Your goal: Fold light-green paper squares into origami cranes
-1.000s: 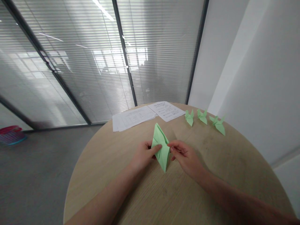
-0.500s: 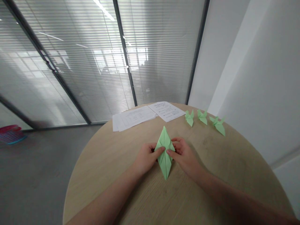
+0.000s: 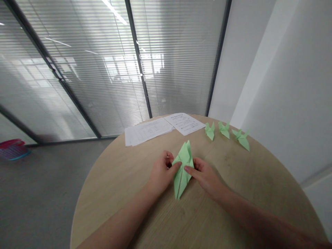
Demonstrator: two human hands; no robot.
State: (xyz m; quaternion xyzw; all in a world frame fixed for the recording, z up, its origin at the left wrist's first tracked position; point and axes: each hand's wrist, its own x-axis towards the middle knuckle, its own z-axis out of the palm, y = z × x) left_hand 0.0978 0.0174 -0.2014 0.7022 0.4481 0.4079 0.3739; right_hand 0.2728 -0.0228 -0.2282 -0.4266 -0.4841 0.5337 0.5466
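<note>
A light green folded origami paper (image 3: 184, 159), a long diamond with a crease down its middle, is held just over the table between both hands. My left hand (image 3: 163, 171) grips its left edge, thumb lying on the front face and fingers curled beside and behind. On the opposite edge, my right hand (image 3: 204, 174) pinches the paper with its thumb in front; the fingers behind are partly hidden. The paper leans, its top toward the right, and both its upper and lower ends show split points.
Three green origami cranes, among them a right-hand crane (image 3: 242, 140), stand at the back right of the round wooden table (image 3: 116, 173). White sheets (image 3: 150, 130) and a printed page (image 3: 184, 123) lie at the back. A red and blue basket (image 3: 12, 149) sits on the floor.
The folded paper has tilted, its lower end swinging left and its top right, and the points at its ends have parted. My left fingers have loosened and lifted slightly.
</note>
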